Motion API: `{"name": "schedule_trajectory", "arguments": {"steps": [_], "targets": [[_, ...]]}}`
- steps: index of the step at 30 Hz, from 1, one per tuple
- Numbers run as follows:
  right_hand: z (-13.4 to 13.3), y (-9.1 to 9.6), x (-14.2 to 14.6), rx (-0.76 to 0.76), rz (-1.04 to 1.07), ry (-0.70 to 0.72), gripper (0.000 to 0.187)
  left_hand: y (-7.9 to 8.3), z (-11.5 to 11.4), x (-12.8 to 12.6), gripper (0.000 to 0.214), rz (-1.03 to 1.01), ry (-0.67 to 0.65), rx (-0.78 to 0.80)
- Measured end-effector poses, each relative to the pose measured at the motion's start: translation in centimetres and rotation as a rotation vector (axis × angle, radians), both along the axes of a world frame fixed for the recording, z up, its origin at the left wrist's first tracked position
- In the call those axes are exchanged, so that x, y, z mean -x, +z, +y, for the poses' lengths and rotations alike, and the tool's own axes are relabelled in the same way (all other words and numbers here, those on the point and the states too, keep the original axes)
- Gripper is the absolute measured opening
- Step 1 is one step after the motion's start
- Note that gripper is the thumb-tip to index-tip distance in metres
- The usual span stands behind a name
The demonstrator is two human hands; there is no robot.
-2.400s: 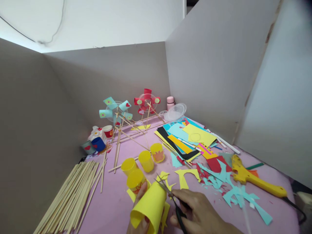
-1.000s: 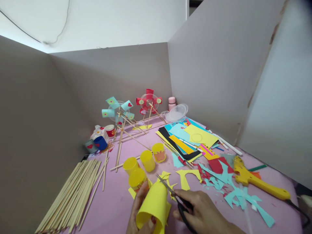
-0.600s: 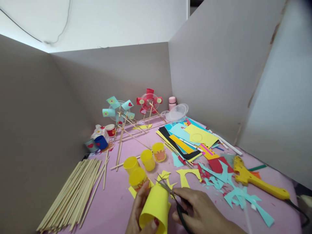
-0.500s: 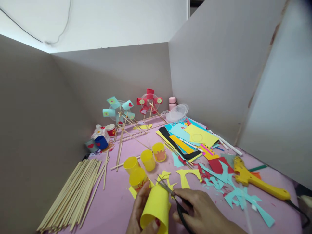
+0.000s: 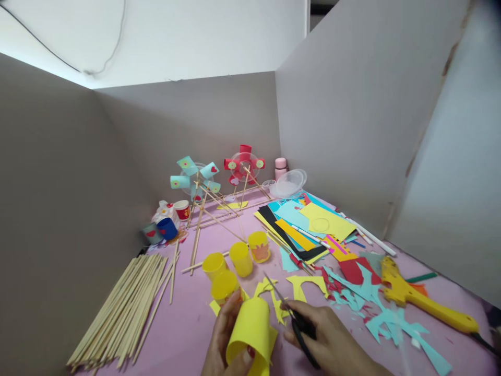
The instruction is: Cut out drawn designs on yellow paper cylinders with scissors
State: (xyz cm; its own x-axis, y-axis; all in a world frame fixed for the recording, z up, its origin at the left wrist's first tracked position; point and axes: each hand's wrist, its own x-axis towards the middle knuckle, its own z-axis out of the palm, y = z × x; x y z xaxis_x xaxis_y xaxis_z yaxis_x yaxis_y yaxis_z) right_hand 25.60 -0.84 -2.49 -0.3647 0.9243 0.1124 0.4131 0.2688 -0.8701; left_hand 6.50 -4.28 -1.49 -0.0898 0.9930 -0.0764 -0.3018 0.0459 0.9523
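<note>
My left hand [image 5: 225, 342] grips a rolled yellow paper cup [image 5: 250, 329] low in the middle, fingers wrapped round its side. My right hand [image 5: 332, 342] holds black-handled scissors [image 5: 291, 316] just right of the cup; the blades point up and left and stand off the paper's rim. Yellow paper scraps [image 5: 274, 297] lie on the pink table [image 5: 188, 324] under the blades. Several finished yellow cups [image 5: 235, 263] stand just beyond my left hand.
A pile of wooden sticks [image 5: 125, 308] lies at the left. Two paper windmills [image 5: 219, 175] on stick frames stand at the back. Coloured paper sheets [image 5: 305, 224] and cuttings [image 5: 364, 292] cover the right side, beside a yellow glue gun [image 5: 418, 297]. Grey boards wall in the table.
The scissors have come off the cup's rim and shifted right. The rolled cup has turned a little in my left hand. The camera has drifted slightly.
</note>
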Motion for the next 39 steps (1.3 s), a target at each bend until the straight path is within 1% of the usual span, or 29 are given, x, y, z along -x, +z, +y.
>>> {"name": "schedule_trajectory", "arguments": {"steps": [3,5,6,8,10,11,13,15,17,20,23,26,29,32,34,37,39], "targets": [[0.1,-1.0,-0.3,-0.02,-0.025,-0.043,0.039,-0.4,0.0,0.0,0.071,-0.062,0.005,-0.066],[0.3,-1.8,-0.5,-0.036,-0.057,-0.032,0.045,-0.3,-0.2,0.0,0.068,-0.129,0.028,-0.11],[0.4,-2.3,-0.6,-0.038,-0.073,-0.015,0.048,0.0,-0.3,0.2,0.068,-0.153,0.061,-0.133],[0.7,-3.0,-0.7,-0.023,-0.095,0.012,0.052,0.7,-0.4,1.0,0.069,-0.176,0.173,-0.162],[1.0,-3.5,-0.8,-0.023,-0.118,0.033,0.053,1.8,-0.3,2.4,0.067,-0.191,0.319,-0.143],[1.0,-3.7,-0.8,-0.027,-0.126,0.034,0.053,2.4,-0.2,3.3,0.06,-0.186,0.391,-0.108],[1.1,-4.0,-0.7,-0.046,-0.131,0.021,0.053,3.5,0.4,5.2,0.04,-0.161,0.526,-0.045],[1.2,-4.3,-0.6,-0.074,-0.128,0.002,0.053,4.4,1.5,7.0,0.023,-0.134,0.531,0.041],[1.2,-4.6,-0.5,-0.109,-0.121,-0.018,0.051,4.8,2.9,8.4,0.018,-0.099,0.498,0.116],[1.3,-5.0,-0.2,-0.149,-0.112,-0.036,0.048,4.6,5.1,9.4,0.023,0.003,0.414,0.234],[1.4,-5.1,-0.2,-0.149,-0.116,-0.032,0.047,3.8,6.5,9.7,0.029,0.123,0.338,0.283],[1.5,-5.0,-0.2,-0.146,-0.124,-0.032,0.049,3.2,7.2,9.8,0.032,0.213,0.309,0.329],[1.3,-4.7,-0.1,-0.167,-0.129,-0.035,0.047,3.4,7.4,10.3,0.033,0.274,0.3,0.35],[1.1,-4.6,0.0,-0.188,-0.165,-0.047,0.044,4.2,7.3,10.9,0.032,0.323,0.312,0.322],[1.0,-4.5,0.0,-0.21,-0.185,-0.073,0.043,4.6,7.0,11.1,0.032,0.37,0.361,0.265],[0.7,-4.1,-0.1,-0.25,-0.223,-0.121,0.04,4.9,5.7,9.9,0.038,0.486,0.512,0.076],[0.4,-3.4,0.0,-0.287,-0.251,-0.133,0.041,4.7,4.5,7.9,0.042,0.565,0.579,-0.097]]}}
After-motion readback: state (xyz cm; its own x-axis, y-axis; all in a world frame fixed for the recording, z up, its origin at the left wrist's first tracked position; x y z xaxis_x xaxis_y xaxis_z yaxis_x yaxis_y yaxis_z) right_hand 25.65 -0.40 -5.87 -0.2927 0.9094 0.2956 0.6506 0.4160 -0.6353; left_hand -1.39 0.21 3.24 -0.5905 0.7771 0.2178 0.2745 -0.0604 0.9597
